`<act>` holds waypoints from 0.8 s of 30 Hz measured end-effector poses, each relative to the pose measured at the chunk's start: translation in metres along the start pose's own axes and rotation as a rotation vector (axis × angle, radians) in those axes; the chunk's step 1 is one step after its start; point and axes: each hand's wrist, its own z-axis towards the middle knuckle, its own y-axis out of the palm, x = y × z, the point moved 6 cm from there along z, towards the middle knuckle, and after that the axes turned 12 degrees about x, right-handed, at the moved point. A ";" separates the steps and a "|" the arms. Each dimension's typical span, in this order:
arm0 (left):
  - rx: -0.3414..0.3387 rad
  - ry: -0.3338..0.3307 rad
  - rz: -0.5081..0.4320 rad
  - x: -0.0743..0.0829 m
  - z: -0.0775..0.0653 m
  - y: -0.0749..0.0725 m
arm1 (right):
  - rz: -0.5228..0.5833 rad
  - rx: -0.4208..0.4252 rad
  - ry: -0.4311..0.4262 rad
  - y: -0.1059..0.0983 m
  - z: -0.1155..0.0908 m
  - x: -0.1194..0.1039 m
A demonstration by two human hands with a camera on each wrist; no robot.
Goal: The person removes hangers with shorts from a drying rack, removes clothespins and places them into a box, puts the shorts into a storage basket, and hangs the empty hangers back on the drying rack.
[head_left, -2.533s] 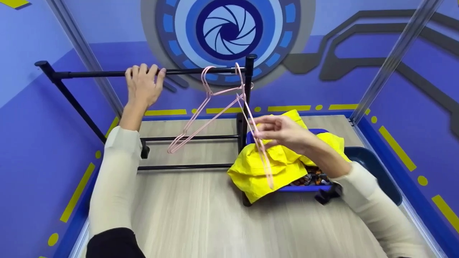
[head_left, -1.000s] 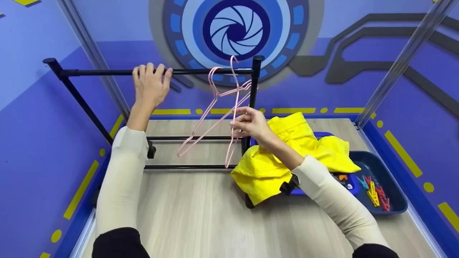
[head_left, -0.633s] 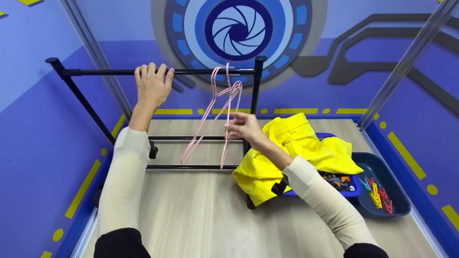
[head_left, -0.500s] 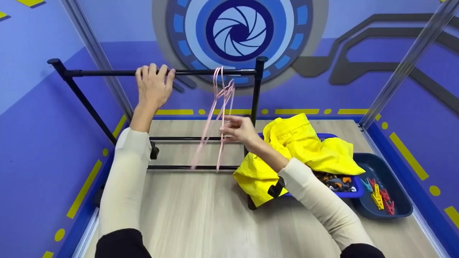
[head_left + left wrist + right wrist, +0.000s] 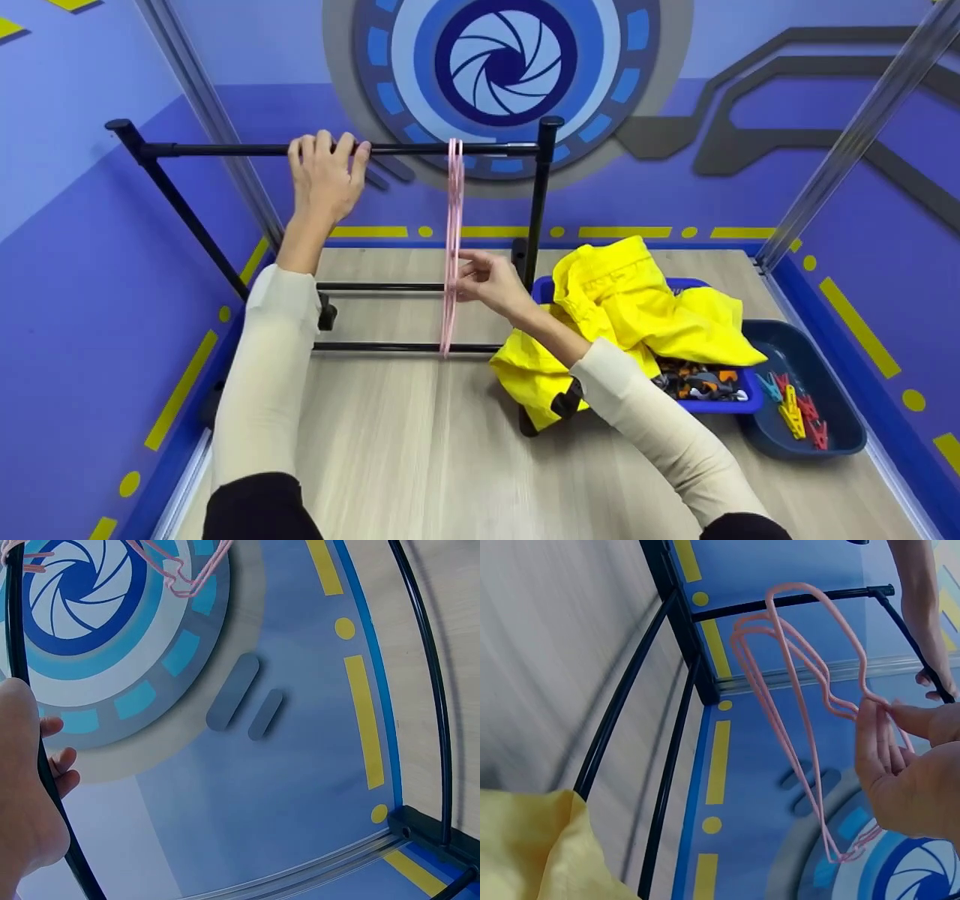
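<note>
Several pink clothes hangers [image 5: 453, 195] hang bunched on the top rail of a black clothes rack [image 5: 405, 149]. My left hand [image 5: 327, 180] grips that rail left of the hangers; in the left wrist view its fingertips [image 5: 66, 765] come round the far side of the bar. My right hand [image 5: 491, 283] pinches the nearest hanger [image 5: 810, 591] by its side, between thumb and fingers, as the right wrist view shows. From the head the hangers line up edge-on and overlap, so they are hard to tell apart.
Yellow garments [image 5: 630, 300] lie heaped over a blue basket [image 5: 731, 406], with a patterned cloth [image 5: 701, 381] inside. Beside it stands a dark tray [image 5: 825, 452] holding several coloured clothes pegs [image 5: 792, 412]. The rack's right upright [image 5: 535, 217] stands near my right wrist.
My right hand has brought the hanger leftward from beside the right upright, and its hook now meets the rail beside the others. The other hangers have turned edge-on. My left hand keeps its hold.
</note>
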 end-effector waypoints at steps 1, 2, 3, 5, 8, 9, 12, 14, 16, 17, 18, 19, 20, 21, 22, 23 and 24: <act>0.003 -0.003 0.000 0.000 0.000 0.000 | -0.056 -0.018 -0.030 0.000 -0.002 0.000; 0.005 -0.006 0.001 0.000 0.000 0.000 | -0.116 -0.038 -0.059 -0.001 -0.004 0.001; 0.003 -0.008 0.002 0.001 0.000 0.001 | -0.172 -0.057 -0.078 -0.003 -0.006 0.002; -0.010 -0.011 0.014 0.003 0.001 0.003 | -0.261 -0.093 -0.084 -0.010 -0.011 0.006; -0.022 -0.016 0.028 0.006 0.003 0.005 | -0.355 -0.163 -0.050 -0.031 -0.021 0.014; -0.020 -0.020 0.034 0.008 0.004 0.005 | -0.386 -0.190 -0.042 -0.040 -0.023 0.017; 0.015 -0.043 0.038 0.014 0.006 0.003 | -0.514 -0.279 -0.049 -0.078 -0.032 0.024; 0.046 -0.073 0.032 0.021 0.006 0.001 | -0.612 -0.325 -0.058 -0.108 -0.038 0.030; 0.072 -0.116 0.020 0.031 0.005 -0.002 | -0.717 -0.356 -0.028 -0.140 -0.046 0.037; 0.081 -0.140 0.016 0.037 0.004 -0.004 | -0.752 -0.367 0.020 -0.155 -0.050 0.042; 0.090 -0.163 0.013 0.044 0.001 -0.006 | -0.799 -0.378 0.053 -0.170 -0.053 0.046; 0.096 -0.182 0.014 0.051 -0.003 -0.009 | -0.839 -0.389 0.091 -0.182 -0.057 0.051; 0.112 -0.189 0.009 0.060 -0.008 -0.012 | -0.869 -0.393 0.135 -0.194 -0.059 0.056; 0.140 -0.180 -0.010 0.071 -0.013 -0.015 | -0.880 -0.392 0.186 -0.205 -0.062 0.059; 0.171 -0.161 -0.039 0.083 -0.020 -0.017 | -0.879 -0.388 0.229 -0.214 -0.064 0.062; 0.210 -0.126 -0.075 0.096 -0.028 -0.019 | -0.872 -0.371 0.270 -0.222 -0.065 0.064; 0.255 -0.072 -0.121 0.111 -0.036 -0.019 | -0.866 -0.349 0.290 -0.228 -0.065 0.065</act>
